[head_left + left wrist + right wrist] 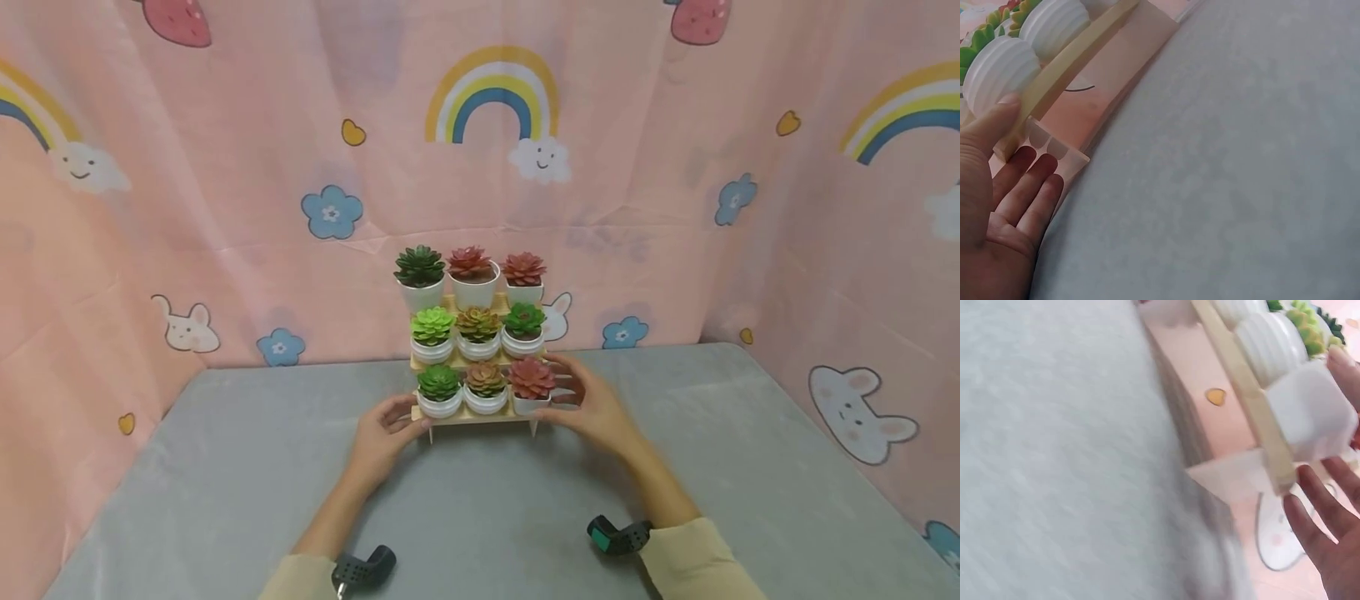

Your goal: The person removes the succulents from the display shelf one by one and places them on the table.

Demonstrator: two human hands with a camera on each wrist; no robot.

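Note:
A three-tier wooden plant stand [480, 419] with clear legs carries several small potted succulents in white pots, in rows. Top row: a dark green succulent [420, 268] and two red ones. Light green, brownish and green plants fill the middle. On the bottom tier are a green one, a brownish one and a red succulent [532, 379]. My left hand [381, 437] grips the stand's left end, thumb on the front rail [1063, 65] and fingers below. My right hand [603, 412] holds the right end beside the red succulent's pot [1310, 409], its fingers touching the rail's end.
The stand is near the back of a grey cloth-covered table [480, 517]. Behind it hangs a pink curtain [637, 167] with rainbows, flowers and rabbits, which also runs along both sides. A dark device [363, 569] is strapped to each wrist.

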